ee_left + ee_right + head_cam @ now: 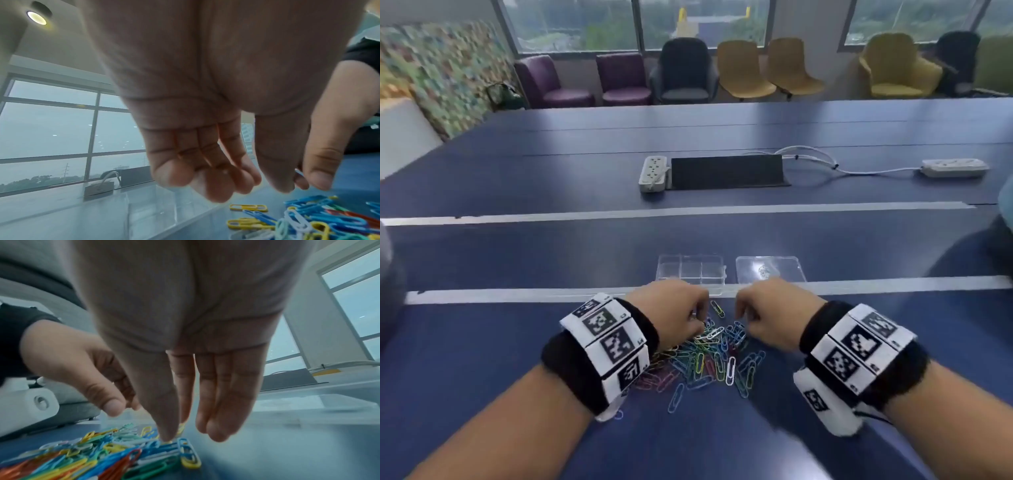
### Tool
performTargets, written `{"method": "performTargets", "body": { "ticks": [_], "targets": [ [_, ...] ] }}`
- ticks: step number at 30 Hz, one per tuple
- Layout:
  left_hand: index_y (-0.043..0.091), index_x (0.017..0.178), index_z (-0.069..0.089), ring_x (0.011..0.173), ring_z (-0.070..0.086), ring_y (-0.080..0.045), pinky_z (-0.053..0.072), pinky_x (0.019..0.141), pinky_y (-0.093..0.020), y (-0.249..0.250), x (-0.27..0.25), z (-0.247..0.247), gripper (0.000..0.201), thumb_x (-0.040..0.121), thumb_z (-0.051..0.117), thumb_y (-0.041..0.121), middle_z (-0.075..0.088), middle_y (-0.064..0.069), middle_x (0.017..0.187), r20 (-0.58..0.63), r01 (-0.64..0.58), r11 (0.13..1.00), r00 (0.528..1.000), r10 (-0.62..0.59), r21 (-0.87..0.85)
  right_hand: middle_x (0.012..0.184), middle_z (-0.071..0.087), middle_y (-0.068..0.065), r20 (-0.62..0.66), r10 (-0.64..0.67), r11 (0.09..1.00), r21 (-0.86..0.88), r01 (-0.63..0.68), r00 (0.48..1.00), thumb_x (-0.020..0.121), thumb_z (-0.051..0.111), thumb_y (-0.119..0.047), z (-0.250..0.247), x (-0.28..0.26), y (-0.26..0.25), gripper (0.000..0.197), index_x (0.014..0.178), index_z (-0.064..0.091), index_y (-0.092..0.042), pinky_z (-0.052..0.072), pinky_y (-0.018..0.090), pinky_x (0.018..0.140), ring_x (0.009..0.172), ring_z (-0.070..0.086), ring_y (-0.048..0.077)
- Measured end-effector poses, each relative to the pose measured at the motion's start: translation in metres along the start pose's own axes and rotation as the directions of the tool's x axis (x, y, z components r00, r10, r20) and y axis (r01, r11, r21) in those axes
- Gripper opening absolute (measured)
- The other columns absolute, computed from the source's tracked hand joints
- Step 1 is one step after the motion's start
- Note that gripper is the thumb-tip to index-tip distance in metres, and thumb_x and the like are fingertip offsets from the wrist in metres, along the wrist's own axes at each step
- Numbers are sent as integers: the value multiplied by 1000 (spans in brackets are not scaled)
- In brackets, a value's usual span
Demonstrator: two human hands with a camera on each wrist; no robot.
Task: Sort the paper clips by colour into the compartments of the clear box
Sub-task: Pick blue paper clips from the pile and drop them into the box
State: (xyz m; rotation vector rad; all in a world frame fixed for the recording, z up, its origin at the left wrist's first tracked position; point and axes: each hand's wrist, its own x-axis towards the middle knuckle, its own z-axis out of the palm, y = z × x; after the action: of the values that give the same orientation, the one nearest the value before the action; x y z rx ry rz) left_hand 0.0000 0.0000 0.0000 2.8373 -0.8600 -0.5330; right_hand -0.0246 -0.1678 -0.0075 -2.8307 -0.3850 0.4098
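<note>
Hands over paper clips (709, 356) heaped on the blue table (517, 260)
Left hand (671, 313) and right hand (774, 313) loose-fingered, holding nothing; clear box (690, 274) just beyond; no writing legible.

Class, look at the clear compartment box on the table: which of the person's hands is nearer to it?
Left. The left hand is just in front of the clear box, overlapping its near edge in the head view; the right hand is off to the box's right, below the lid.

Blue table (517, 260) carries paper clips (709, 363), clear box (690, 274).
</note>
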Motion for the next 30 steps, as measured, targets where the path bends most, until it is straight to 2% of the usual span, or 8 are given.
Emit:
{"method": "performTargets", "body": {
  "ticks": [4, 9, 14, 17, 20, 24, 27, 30],
  "targets": [
    [27, 88, 57, 85, 59, -20, 53, 84, -39, -3, 20, 1, 4, 85, 55, 26, 54, 6, 83, -12, -3, 1000, 1000, 3, 12, 101, 66, 2, 61, 12, 999, -50, -9, 998, 80, 61, -13, 1, 14, 1, 24, 103, 62, -21, 52, 33, 83, 94, 62, 22],
    [32, 99, 66, 78, 54, -20, 54, 79, -39, -6, 38, 3, 27, 81, 57, 14, 46, 10, 71, 32, -70, 997, 997, 69, 12, 88, 64, -1, 84, -47, 999, -20, 48, 995, 80, 51, -3, 0, 24, 7, 29, 99, 64, -21, 47, 25, 74, 84, 59, 21],
    [30, 91, 70, 84, 61, -22, 54, 78, -40, -6, 44, 2, 18, 78, 66, 18, 47, 9, 73, 61, -89, 995, 994, 86, 44, 70, 52, -9, 73, -69, 997, 36, 66, 995, 81, 49, -9, -5, 24, 12, 24, 92, 61, -27, 48, 27, 68, 72, 51, 18],
    [27, 82, 70, 81, 60, -18, 53, 74, -34, -8, 46, 1, 8, 76, 67, 22, 52, 9, 73, 64, -88, 995, 994, 86, 37, 66, 50, -12, 77, -82, 995, 57, 77, 994, 81, 48, -12, -10, 25, 15, 29, 102, 63, -25, 46, 27, 72, 66, 49, 10],
    [22, 78, 68, 76, 56, -13, 51, 76, -29, -12, 43, -1, 5, 78, 66, 27, 58, 8, 75, 51, -95, 995, 994, 97, -28, 66, 44, -14, 82, -91, 993, 84, 84, 992, 83, 46, -13, -13, 28, 18, 30, 97, 69, -26, 37, 22, 73, 68, 46, 7],
    [24, 76, 63, 62, 52, -3, 44, 64, -17, -17, 36, -10, 4, 79, 61, 23, 56, 12, 63, 11, -90, 990, 996, 92, -107, 73, 54, -9, 82, -120, 989, 98, 112, 989, 82, 50, -15, -11, 28, 14, 25, 91, 72, -21, 43, 23, 74, 71, 50, 9],
    [29, 88, 61, 61, 53, 2, 39, 59, -10, -20, 34, -13, 14, 81, 55, 17, 64, 10, 70, 18, -91, 982, 995, 95, -164, 85, 67, -3, 120, -172, 984, 60, 165, 978, 78, 61, -22, -7, 28, 6, 15, 90, 71, -20, 51, 28, 76, 80, 60, 16],
    [33, 100, 62, 63, 54, 1, 39, 61, -7, -23, 33, -16, 27, 85, 47, 15, 65, 9, 74, 58, -85, 986, 994, 94, -147, 76, 58, -6, 148, -179, 984, 15, 179, 973, 77, 64, -16, -2, 32, 1, 13, 85, 70, -24, 52, 29, 74, 83, 63, 20]
  ]
}}
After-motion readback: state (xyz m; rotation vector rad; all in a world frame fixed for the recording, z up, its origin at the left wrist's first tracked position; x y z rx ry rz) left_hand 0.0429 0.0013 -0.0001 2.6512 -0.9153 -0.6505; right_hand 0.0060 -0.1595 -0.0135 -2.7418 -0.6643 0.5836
